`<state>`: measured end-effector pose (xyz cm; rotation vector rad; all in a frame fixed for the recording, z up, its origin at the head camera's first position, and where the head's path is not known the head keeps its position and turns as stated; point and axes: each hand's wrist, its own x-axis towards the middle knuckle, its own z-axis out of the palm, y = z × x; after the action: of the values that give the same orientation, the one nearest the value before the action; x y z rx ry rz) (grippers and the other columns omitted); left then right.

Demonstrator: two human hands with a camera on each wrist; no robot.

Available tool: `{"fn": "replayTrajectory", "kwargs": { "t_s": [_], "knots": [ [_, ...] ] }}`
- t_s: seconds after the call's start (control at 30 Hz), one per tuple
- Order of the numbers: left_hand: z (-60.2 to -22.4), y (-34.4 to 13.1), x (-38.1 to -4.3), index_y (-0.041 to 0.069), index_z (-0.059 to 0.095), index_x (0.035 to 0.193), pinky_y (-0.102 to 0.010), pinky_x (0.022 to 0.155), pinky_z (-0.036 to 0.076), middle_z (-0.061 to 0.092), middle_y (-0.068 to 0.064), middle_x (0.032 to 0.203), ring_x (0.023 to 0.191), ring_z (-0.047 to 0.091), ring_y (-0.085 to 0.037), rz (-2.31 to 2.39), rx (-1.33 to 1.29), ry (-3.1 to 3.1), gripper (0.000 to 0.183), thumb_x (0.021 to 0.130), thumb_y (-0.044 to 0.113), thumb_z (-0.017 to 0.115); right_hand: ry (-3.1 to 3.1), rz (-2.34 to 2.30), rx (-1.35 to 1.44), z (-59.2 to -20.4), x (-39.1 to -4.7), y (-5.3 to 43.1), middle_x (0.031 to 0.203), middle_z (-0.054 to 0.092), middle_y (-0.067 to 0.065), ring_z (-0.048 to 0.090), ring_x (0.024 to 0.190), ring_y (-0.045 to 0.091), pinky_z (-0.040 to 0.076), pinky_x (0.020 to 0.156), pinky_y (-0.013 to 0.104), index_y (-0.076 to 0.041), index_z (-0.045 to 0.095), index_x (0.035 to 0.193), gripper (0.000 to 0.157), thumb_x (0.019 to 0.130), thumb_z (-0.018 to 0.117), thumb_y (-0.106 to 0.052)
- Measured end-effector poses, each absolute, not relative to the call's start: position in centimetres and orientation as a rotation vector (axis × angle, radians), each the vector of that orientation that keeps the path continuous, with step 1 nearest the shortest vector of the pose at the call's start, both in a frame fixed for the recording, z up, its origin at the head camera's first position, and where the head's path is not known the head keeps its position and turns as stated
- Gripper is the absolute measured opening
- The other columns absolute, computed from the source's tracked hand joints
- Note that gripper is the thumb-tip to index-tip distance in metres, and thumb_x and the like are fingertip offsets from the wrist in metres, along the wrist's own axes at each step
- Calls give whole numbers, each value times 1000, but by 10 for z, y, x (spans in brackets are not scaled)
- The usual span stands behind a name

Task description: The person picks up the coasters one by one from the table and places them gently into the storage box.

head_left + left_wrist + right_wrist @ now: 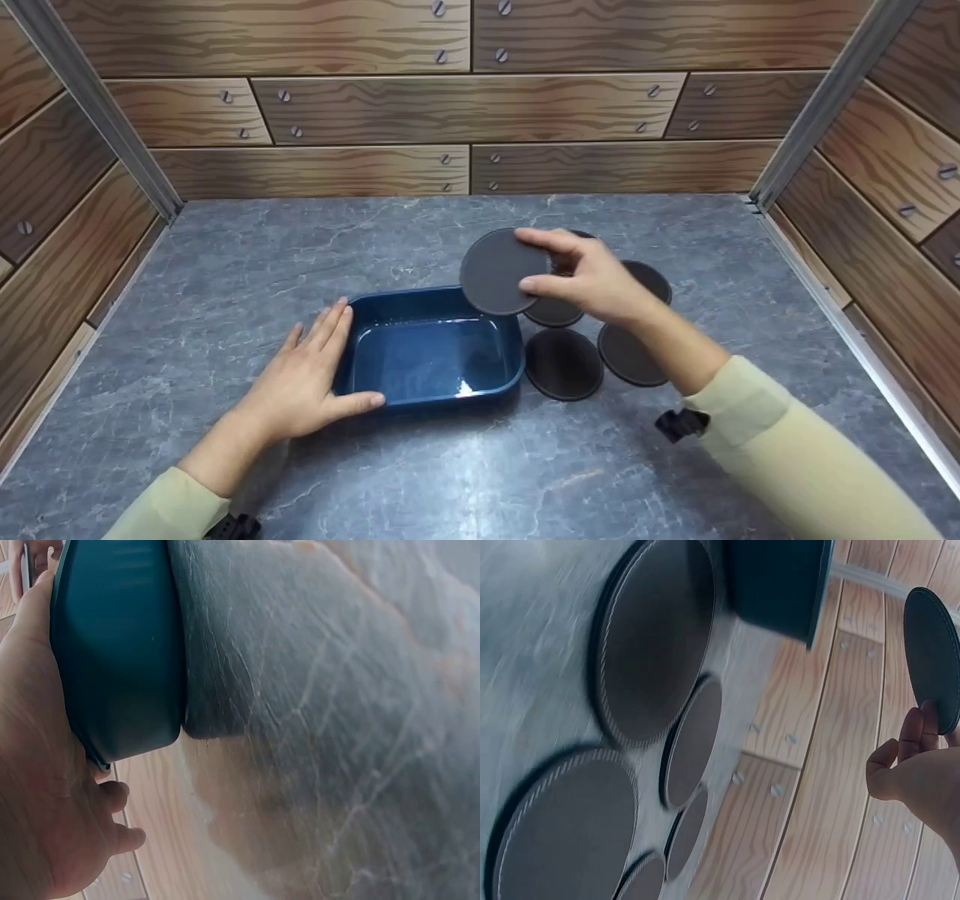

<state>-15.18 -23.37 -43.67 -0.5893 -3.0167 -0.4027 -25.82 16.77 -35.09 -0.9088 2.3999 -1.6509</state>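
A deep blue rectangular dish (427, 360) stands on the table, its inside showing only its own glossy floor. My left hand (304, 379) rests against its left end, fingers straight along the rim and thumb on the front edge. My right hand (600, 281) pinches a round dark coaster (501, 271) between thumb and fingers, above the dish's right back corner. In the right wrist view that coaster (932, 656) stands on edge in the fingers, clear of the table. Several matching coasters lie right of the dish, including a front one (564, 365) and another (630, 360).
The grey marbled table (480, 480) is bounded by wood-patterned panels (465, 109) at the back and sides. Metal posts (821, 105) stand at the corners. Stitched edges show on the lying coasters (660, 645) in the right wrist view.
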Motion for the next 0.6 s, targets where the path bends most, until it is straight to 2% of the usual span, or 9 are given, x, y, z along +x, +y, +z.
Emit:
{"fn": "replayTrajectory", "kwargs": {
  "t_s": [0.17, 0.3, 0.47, 0.6],
  "knots": [
    [-437, -233, -152, -1, 13, 169, -69, 123, 18, 7, -15, 178, 161, 18, -39, -401, -578, -3020, 125, 88, 81, 63, 2441, -1571, -1000, -360, -255, 145, 140, 65, 12, 67, 100, 26, 55, 85, 28, -9, 64, 148, 63, 89, 87, -11],
    [-437, -234, -152, -1, 12, 169, -70, 123, 18, 6, -16, 177, 160, 17, -40, -402, -581, -3020, 125, 88, 80, 64, 2408, -1548, -1021, -370, -253, 129, 139, 66, 10, 61, 106, 24, 51, 84, 31, -9, 64, 148, 63, 89, 87, -13],
    [-437, -234, -152, -1, 12, 169, -70, 123, 18, 6, -16, 177, 160, 17, -41, -401, -583, -3017, 125, 88, 81, 64, 2383, -1498, -1034, -382, -249, 113, 141, 65, 7, 61, 120, 21, 49, 98, 38, -10, 65, 147, 63, 90, 87, -19],
    [-436, -234, -152, 0, 12, 169, -69, 123, 17, 6, -15, 178, 161, 17, -41, -407, -581, -3024, 125, 89, 81, 63, 2398, -1429, -1074, -391, -246, 102, 139, 67, 7, 62, 123, 22, 47, 108, 39, -10, 66, 146, 62, 89, 88, -21]
  ]
}}
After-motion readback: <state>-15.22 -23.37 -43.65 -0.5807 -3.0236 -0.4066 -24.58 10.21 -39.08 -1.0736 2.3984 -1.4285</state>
